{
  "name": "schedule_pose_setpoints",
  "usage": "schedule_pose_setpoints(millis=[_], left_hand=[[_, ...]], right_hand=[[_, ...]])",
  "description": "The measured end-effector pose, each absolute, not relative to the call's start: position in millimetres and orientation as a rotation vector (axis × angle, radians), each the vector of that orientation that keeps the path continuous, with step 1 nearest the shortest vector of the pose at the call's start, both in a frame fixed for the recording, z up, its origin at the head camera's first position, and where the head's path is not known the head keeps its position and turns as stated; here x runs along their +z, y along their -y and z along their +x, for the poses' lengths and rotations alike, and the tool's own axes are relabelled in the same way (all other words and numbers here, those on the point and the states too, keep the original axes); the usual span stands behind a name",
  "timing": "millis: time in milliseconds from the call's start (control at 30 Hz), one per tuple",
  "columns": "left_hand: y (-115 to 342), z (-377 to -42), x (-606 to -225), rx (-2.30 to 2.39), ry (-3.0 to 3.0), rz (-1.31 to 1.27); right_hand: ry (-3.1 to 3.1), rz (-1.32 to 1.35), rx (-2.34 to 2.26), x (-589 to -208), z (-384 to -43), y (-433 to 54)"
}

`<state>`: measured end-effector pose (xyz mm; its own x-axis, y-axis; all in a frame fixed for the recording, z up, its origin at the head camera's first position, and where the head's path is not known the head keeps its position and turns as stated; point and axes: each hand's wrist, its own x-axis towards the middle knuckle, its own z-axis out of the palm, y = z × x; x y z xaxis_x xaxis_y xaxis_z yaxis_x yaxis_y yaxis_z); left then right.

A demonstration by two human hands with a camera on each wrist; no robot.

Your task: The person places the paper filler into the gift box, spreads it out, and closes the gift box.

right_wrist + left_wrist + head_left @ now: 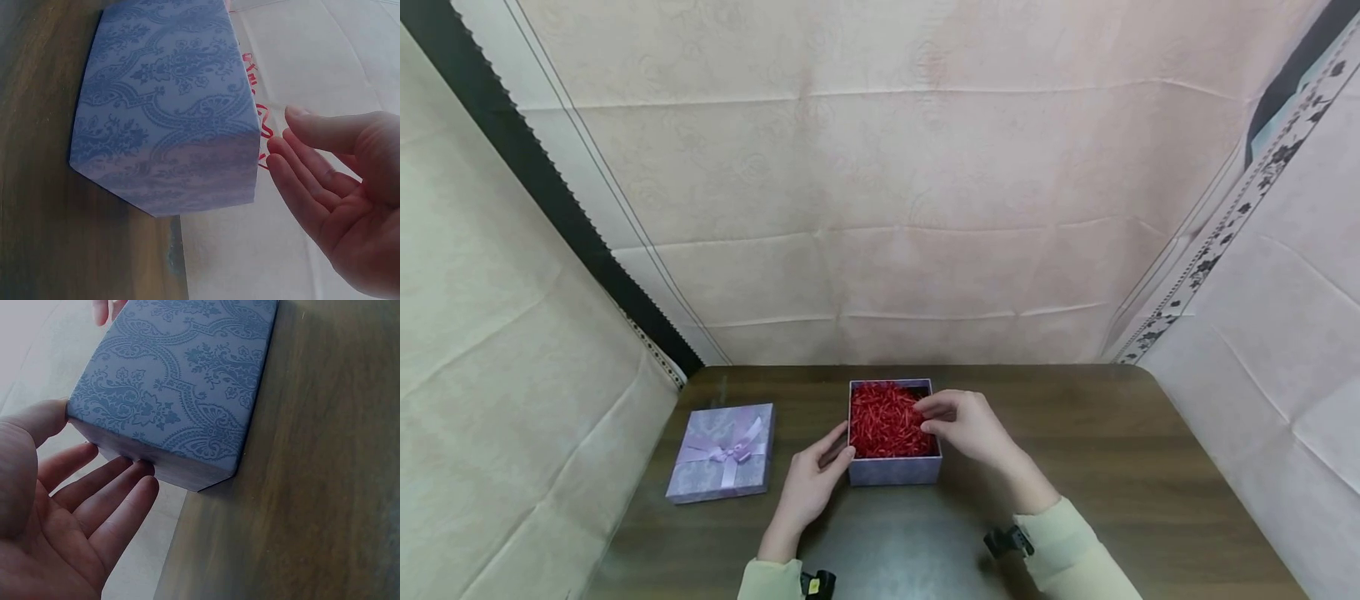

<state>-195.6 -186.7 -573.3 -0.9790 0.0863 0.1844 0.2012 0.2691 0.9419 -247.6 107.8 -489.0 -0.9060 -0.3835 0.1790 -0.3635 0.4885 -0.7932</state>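
A lavender patterned gift box (895, 472) stands on the table without its lid, filled with red shredded paper (889, 421). At its left side my left hand (814, 483) steadies it. In the left wrist view my thumb (47, 419) is at the rim corner, and the spread, nearly straight fingers (128, 515) rest along the side wall. My right hand (966, 423) reaches over the right rim, fingertips at the shredded paper. Its thumb (325, 130) and fingers stand apart in the right wrist view, with red strands (265, 122) showing beside them.
Left of the box lies its lavender lid (718, 483), tied with a purple ribbon bow (737, 452). The dark wooden table (1112, 500) extends to both sides. Pale cloth sheets (895, 183) hang behind and at the sides. A dark strap device sits on each wrist.
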Motion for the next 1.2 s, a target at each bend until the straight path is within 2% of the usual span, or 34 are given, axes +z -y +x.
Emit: schedule_pose_setpoints(millis=[733,1200], left_hand=[[186,-193,-572,-1.829,2.429,-0.242],[185,-194,-572,-1.839,2.425,-0.251]], right_hand=[[-2.772,-0.457,-1.436,-502,-245,-145],[-2.759,-0.432,-1.403,-517,-240,-162]])
